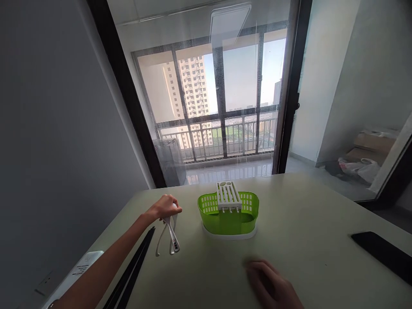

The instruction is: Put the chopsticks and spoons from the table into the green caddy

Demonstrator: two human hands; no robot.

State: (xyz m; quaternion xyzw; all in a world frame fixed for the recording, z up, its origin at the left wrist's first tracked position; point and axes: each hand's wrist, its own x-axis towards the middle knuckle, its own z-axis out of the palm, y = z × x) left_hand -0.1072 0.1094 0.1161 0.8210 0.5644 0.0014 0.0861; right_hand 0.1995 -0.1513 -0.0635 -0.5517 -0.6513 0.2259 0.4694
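My left hand (165,208) is closed around the ends of several white spoons (170,237), whose handles hang down toward the table (322,206). Just right of that hand stands a green perforated cutlery basket (229,214) with a white slotted divider (228,196) across its top. Black chopsticks (135,268) lie on the table beside my left forearm. My right hand (273,285) rests low on the table in front of the basket, blurred, fingers flat and holding nothing.
A black phone (383,253) lies near the table's right edge. A white flat device (80,270) sits at the left edge. Beyond the table is a glass door (219,107) to a balcony, and boxes and bags (363,163) lie on the floor at right.
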